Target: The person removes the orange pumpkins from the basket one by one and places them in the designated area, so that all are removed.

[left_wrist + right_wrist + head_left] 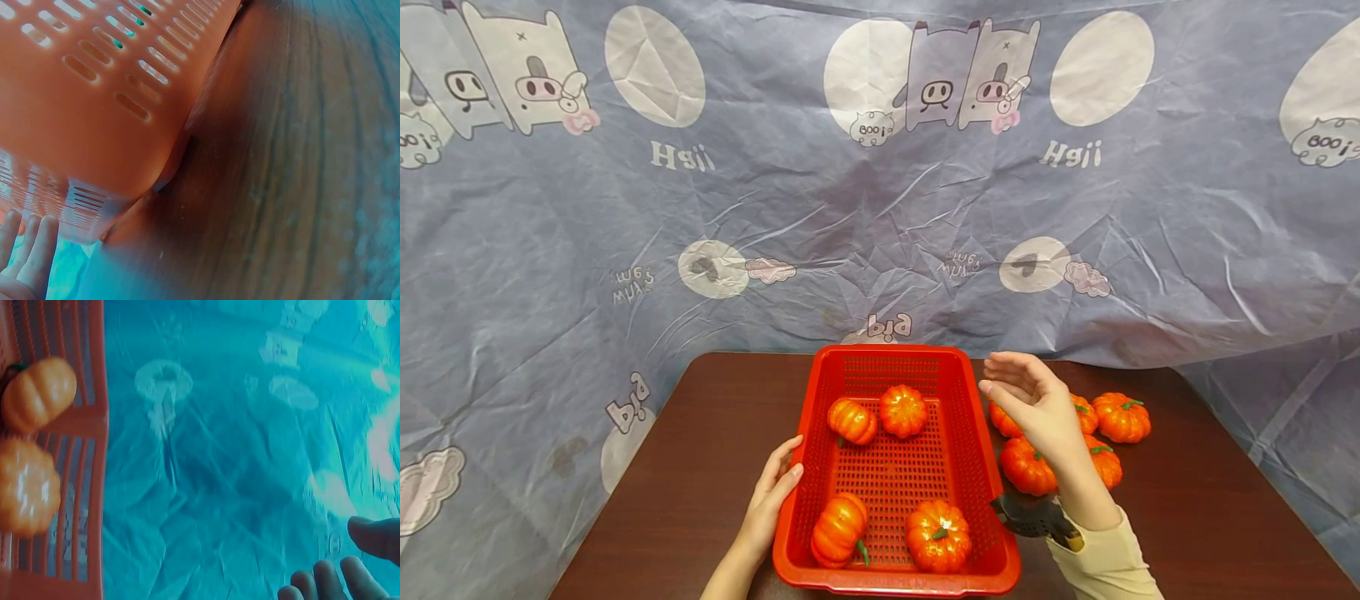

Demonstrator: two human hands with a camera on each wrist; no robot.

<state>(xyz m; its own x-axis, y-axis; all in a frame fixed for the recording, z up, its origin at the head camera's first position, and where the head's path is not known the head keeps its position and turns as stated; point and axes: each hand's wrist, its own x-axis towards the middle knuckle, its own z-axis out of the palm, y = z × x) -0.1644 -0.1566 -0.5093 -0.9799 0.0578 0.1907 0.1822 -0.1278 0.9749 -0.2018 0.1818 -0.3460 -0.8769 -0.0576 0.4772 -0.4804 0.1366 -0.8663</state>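
A red plastic basket (889,578) with slotted walls stands on the table, and four-sided in shape. Inside it lie two small orange pumpkins at the far end, one (853,421) on its side and one (903,411) beside it; two more, a tilted one (839,531) and an upright one (938,536), are near the front. My left hand (769,498) rests against the basket's left side, its fingers extended along the outer wall. Just right of the basket my right hand (1034,406) is raised over several more pumpkins (1028,467), fingers loosely bent and holding nothing.
The pumpkin group right of the basket includes one (1122,417) at its far right; my right hand and forearm partly hide others. Beneath everything is a dark brown wooden table (700,467). A grey-blue printed cloth (880,217) hangs behind it.
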